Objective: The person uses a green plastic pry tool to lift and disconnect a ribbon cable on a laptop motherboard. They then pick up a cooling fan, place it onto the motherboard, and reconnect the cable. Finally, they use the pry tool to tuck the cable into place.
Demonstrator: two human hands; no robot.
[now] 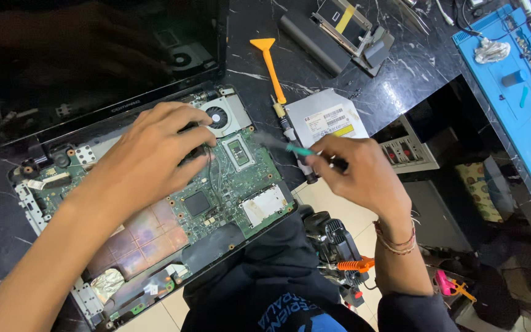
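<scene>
Working over an opened laptop motherboard (216, 197) on the dark table (401, 80).
Head view: the left hand (149, 157) pressed curled fingers onto the board near the fan (219, 115); the right hand (357, 172), just off the board's right edge, pinched a teal-tipped tool (299, 150).

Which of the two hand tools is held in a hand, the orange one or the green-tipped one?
The green-tipped tool is held in the right hand, over the edge of the opened laptop. The orange pry tool lies untouched on the dark table.

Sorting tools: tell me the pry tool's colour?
Orange pry tool, head view.
</scene>
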